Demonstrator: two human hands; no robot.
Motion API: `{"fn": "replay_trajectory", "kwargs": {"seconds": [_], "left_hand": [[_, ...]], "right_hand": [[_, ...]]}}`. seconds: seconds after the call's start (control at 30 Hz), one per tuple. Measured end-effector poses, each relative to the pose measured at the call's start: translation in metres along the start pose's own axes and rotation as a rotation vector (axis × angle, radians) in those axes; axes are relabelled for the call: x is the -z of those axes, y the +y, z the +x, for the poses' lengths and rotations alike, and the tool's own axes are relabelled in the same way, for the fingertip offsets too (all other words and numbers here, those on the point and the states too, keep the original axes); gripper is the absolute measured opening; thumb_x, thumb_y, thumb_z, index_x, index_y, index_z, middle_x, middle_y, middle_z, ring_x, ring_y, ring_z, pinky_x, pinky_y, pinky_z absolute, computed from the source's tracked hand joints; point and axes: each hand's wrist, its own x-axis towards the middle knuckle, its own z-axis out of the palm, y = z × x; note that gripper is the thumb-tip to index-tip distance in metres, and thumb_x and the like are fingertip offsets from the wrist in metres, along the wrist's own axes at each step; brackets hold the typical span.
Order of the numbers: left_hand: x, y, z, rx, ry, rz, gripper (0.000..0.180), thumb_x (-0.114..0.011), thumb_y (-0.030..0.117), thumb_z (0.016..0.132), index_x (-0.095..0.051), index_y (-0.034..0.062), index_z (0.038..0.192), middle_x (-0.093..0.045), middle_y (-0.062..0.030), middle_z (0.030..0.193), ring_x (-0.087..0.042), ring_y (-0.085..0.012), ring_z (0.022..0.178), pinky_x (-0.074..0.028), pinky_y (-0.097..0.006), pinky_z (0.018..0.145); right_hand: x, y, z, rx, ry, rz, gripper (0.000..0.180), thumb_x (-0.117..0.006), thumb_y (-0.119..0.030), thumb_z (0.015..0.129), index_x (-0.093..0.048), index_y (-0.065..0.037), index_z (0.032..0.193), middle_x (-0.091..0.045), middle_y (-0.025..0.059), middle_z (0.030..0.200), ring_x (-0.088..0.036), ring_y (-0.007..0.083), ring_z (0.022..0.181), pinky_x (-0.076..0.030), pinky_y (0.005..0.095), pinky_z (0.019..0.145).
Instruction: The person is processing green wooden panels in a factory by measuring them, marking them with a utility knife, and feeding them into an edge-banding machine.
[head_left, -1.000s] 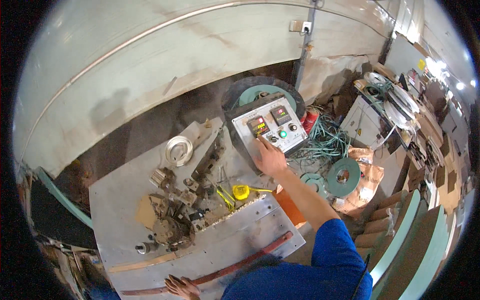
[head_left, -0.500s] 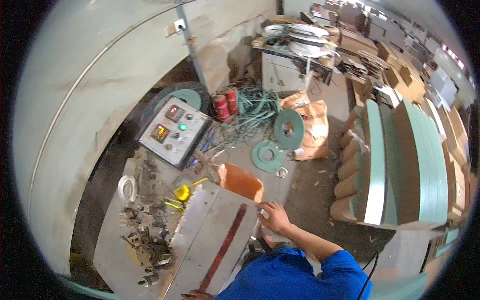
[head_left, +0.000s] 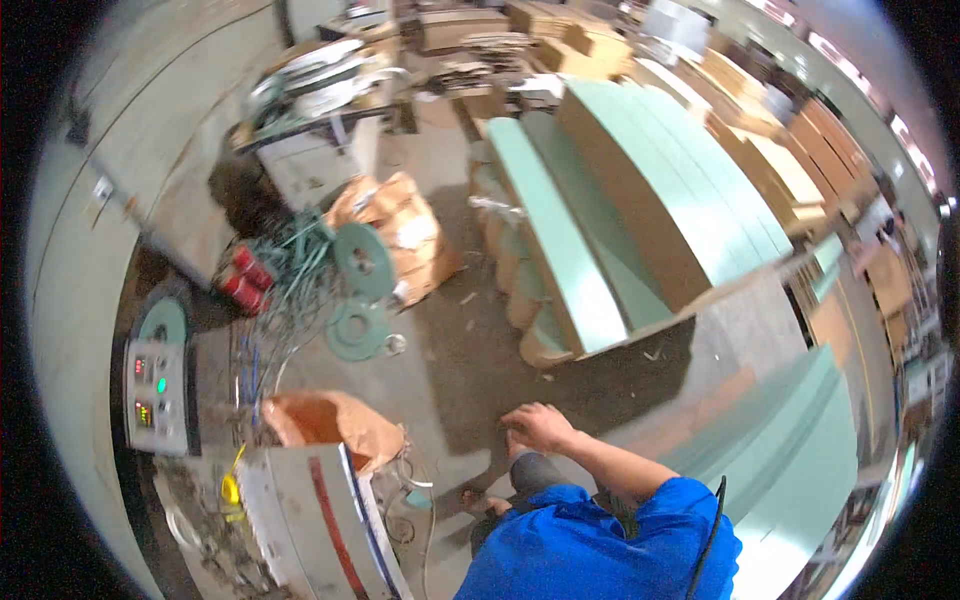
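Note:
My right hand (head_left: 543,428) hangs in front of my body over the floor. Its fingers are loosely bent and somewhat apart, and I see nothing in them. Below it, a grey trouser leg (head_left: 540,474) shows past my blue shirt. Left of the shirt is a small blurred skin-coloured shape (head_left: 488,503); whether it is my left hand or a foot, I cannot make out. At the lower left stands a grey machine table (head_left: 290,500) with a dark red strip (head_left: 336,525) along its top. A brown paper sack (head_left: 365,430) gapes open beside its far end.
Long green-faced boards (head_left: 690,190) are stacked ahead on the right, with more green sheets (head_left: 790,470) at my right side. Green edging rolls (head_left: 362,262), tangled strips (head_left: 290,260) and a crumpled paper bag (head_left: 410,240) lie on the left. A control box (head_left: 158,398) stands beyond the table.
My view has swung right, so the machine table and control box now sit farther left. My right hand has come away from the table's edge. The left hand on the tabletop has gone from sight there.

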Motion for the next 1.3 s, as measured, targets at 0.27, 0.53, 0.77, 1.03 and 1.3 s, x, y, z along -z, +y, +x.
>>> {"fn": "replay_trajectory", "kwargs": {"seconds": [0.27, 0.53, 0.77, 1.03, 1.3], "left_hand": [[0.077, 0.329, -0.023, -0.438, -0.588, -0.802, 0.049, -0.057, 0.04, 0.1, -0.061, 0.003, 0.131, -0.065, -0.0192, 0.126, -0.061, -0.0346, 0.116, -0.05, -0.044, 0.097], [0.158, 0.624, -0.126, -0.756, -1.286, -0.81, 0.032, -0.056, 0.025, 0.101, -0.066, 0.006, 0.125, -0.066, -0.02, 0.124, -0.058, -0.0327, 0.123, -0.047, -0.043, 0.101], [0.133, 0.835, -0.251, -1.081, -1.541, -0.802, 0.038, -0.063, 0.03, 0.099, -0.065, 0.0031, 0.125, -0.072, -0.0124, 0.114, -0.068, -0.0216, 0.107, -0.051, -0.033, 0.094], [0.072, 0.79, -0.319, -0.215, -2.129, -0.451, 0.047, -0.048, 0.045, 0.103, -0.05, 0.0116, 0.136, -0.06, -0.0041, 0.121, -0.058, -0.0215, 0.103, -0.049, -0.037, 0.078], [0.111, 0.732, -0.261, -0.124, -2.035, -0.606, 0.051, -0.055, 0.044, 0.1, -0.048, 0.0122, 0.14, -0.056, -0.0063, 0.135, -0.058, -0.0255, 0.112, -0.048, -0.044, 0.086]], "right_hand": [[0.166, 0.217, 0.028, -0.267, 0.502, 0.065, 0.036, -0.07, -0.031, 0.088, -0.069, -0.013, 0.119, -0.068, 0.0143, 0.119, -0.06, 0.0355, 0.115, -0.05, 0.0447, 0.098], [0.163, 0.51, 0.1, -0.629, 0.244, 0.006, 0.05, -0.064, -0.039, 0.092, -0.057, -0.018, 0.138, -0.052, 0.0107, 0.145, -0.042, 0.0318, 0.139, -0.037, 0.048, 0.114], [0.106, 0.577, 0.106, -0.834, 0.36, -0.193, 0.077, -0.047, -0.06, 0.094, -0.033, -0.019, 0.157, -0.024, 0.0091, 0.165, -0.014, 0.0297, 0.154, -0.007, 0.0537, 0.124], [0.028, 0.445, 0.061, -0.818, 0.482, 0.19, 0.073, -0.063, -0.051, 0.09, -0.038, -0.024, 0.153, -0.029, 0.0099, 0.162, -0.021, 0.0346, 0.151, -0.016, 0.057, 0.122], [0.068, 0.465, 0.005, -1.049, 0.484, 0.746, 0.079, -0.072, -0.059, 0.082, -0.054, -0.012, 0.142, -0.066, 0.0179, 0.125, -0.065, 0.0342, 0.113, -0.053, 0.0376, 0.095]]}}
